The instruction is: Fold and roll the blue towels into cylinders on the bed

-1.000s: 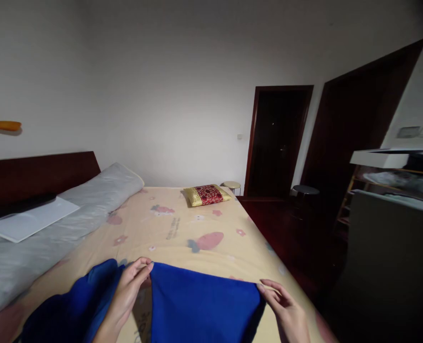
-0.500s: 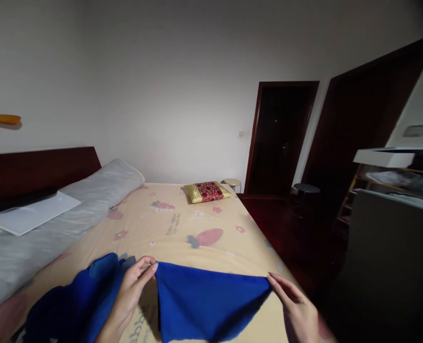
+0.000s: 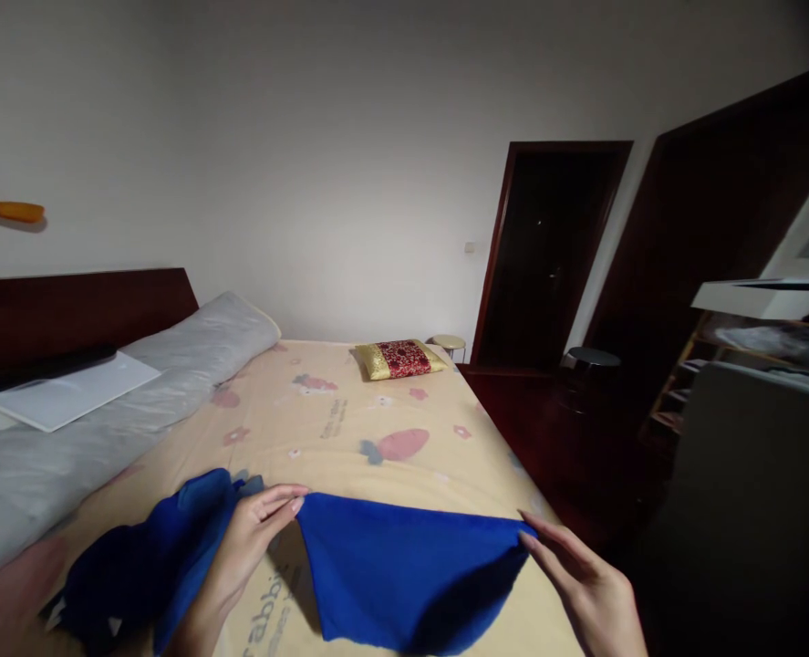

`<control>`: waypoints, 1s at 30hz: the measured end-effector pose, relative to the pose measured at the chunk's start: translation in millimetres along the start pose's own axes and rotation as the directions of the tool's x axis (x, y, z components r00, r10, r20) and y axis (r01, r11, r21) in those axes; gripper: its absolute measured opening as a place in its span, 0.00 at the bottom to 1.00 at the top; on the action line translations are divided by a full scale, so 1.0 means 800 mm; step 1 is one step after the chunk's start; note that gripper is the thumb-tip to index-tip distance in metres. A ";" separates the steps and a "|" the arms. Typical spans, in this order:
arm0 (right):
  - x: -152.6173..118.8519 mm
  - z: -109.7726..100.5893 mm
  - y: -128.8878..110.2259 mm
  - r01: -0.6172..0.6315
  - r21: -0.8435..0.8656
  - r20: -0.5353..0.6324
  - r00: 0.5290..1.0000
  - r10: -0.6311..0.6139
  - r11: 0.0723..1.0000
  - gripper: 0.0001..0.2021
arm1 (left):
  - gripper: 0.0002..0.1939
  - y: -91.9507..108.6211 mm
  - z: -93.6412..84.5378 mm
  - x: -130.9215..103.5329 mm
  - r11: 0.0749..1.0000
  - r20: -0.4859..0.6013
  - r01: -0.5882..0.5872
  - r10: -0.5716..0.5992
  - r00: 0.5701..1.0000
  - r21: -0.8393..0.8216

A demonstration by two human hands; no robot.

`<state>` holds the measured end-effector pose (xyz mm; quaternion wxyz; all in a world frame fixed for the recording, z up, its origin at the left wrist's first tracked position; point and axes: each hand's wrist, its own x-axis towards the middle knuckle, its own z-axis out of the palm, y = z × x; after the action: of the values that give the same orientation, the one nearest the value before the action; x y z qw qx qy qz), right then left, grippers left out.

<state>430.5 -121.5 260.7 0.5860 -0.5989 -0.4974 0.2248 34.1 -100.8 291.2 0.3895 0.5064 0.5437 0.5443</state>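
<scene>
A blue cloth [image 3: 397, 566] hangs stretched between my two hands, its top edge almost level above the bed. My left hand [image 3: 257, 525] pinches its upper left corner between thumb and fingers. At the upper right corner, my right hand [image 3: 582, 566] grips the fabric in the same way. A dark shadow falls across the cloth's lower right. To the left, partly behind my left forearm, lies a crumpled heap of darker and brighter blue fabric [image 3: 150, 547] on the bed sheet [image 3: 349, 447].
A gold and red cushion [image 3: 400, 359] rests at the bed's far end. Along the left are a long grey pillow [image 3: 191, 365] and a white flat sheet or board [image 3: 68, 392]. Two stools [image 3: 594, 358] [image 3: 449, 343] stand on the floor; a shelf [image 3: 760, 301] is at right.
The camera view has shifted slightly. The cloth stays held at both corners, and its lower edge has swung a little to the right. My right hand has moved slightly rightward.
</scene>
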 end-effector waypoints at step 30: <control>0.087 0.074 0.077 0.503 -0.428 0.540 0.809 -0.234 0.751 0.11 | 0.07 -0.091 -0.018 0.083 0.695 0.252 -0.475 0.404 0.879 0.540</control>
<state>429.0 -22.1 213.3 0.2879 -0.5583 -0.7739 0.0805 -1.7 -31.2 229.1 0.1022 0.7466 0.5244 0.3965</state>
